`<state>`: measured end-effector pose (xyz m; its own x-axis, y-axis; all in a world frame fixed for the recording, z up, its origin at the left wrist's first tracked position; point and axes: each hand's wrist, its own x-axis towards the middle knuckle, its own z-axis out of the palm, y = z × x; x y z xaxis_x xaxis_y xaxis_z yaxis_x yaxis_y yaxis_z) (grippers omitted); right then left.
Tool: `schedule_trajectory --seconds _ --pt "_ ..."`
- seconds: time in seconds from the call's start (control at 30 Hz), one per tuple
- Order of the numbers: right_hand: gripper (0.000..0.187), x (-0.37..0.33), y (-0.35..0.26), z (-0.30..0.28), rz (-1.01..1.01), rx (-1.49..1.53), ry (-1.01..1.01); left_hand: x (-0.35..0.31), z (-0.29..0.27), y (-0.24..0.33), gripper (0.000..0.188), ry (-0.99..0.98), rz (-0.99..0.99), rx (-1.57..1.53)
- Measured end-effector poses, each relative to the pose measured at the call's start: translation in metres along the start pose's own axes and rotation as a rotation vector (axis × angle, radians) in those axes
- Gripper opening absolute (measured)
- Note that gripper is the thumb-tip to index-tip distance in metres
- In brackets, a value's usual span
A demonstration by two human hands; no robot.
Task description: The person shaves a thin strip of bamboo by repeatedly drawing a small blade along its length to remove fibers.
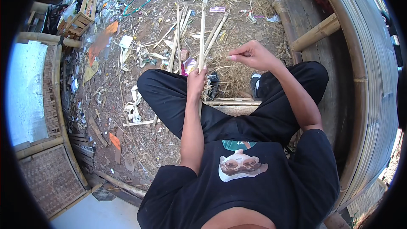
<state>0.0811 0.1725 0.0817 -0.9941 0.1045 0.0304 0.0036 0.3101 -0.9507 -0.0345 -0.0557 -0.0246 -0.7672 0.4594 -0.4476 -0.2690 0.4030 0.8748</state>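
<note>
Your left hand [196, 82] grips a long, pale, flat-looking strip [202, 29], which points away from you over the near middle of the ground [137, 140]. Right hand [254, 56] curled, thumb and fingertips close; cannot tell whether anything thin sits between. Loose strips [175, 42] crowd both sides of yours. Brown dirt, matted straw [237, 74], crumpled litter. Slatted wooden crate [87, 6] at the ground's far left corner. Right edge: smooth round bamboo pole [360, 59], weathered planks [296, 21]. Left edge: coarse woven panel [48, 178].
</note>
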Motion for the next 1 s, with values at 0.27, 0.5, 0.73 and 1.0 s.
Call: schedule_trajectory --seconds 0.27,0.5,0.73,1.0 --pt "0.034 0.037 0.079 -0.024 -0.015 -0.672 0.384 -0.005 0.011 0.008 0.024 -0.137 0.108 -0.123" --pt "0.034 0.075 0.063 -0.007 0.216 -0.119 0.354 -0.023 0.022 0.031 0.023 -0.249 0.118 -0.152" --pt "0.037 0.097 0.075 0.007 0.038 -0.286 0.384 -0.032 0.026 0.039 0.020 -0.299 0.082 -0.165" --pt "0.031 0.115 0.090 0.011 -0.087 -0.372 0.467 -0.031 0.026 0.041 0.018 -0.282 0.117 -0.137"
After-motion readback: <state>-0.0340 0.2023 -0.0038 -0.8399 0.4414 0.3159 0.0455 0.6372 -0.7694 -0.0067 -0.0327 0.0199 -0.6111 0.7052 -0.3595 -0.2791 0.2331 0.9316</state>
